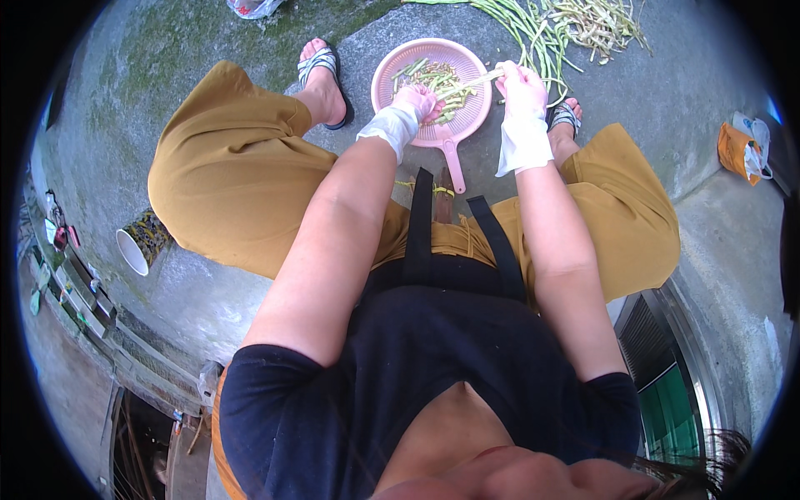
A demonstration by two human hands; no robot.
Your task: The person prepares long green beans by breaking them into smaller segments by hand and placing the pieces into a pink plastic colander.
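Note:
My left hand (417, 102), in a thin pale glove with a loose cuff, is over a pink plastic colander (383, 122). Its fingers grip one end of a long pale bean pod (470, 84). The other end is pinched by my gloved right hand (524, 89), just past the colander's right rim, so the pod stretches between the two hands. In the colander lie short green bean pieces (461, 100) and small loose beans. Part of them is hidden behind my left hand. The colander's handle points towards me.
Beyond my right hand lie long green beans (528, 31) and a heap of pale empty-looking pods (600, 28). A plastic bag (256, 6) is at the far edge. A patterned bin (147, 240) lies on its side at left; an orange bag (739, 153) is at right.

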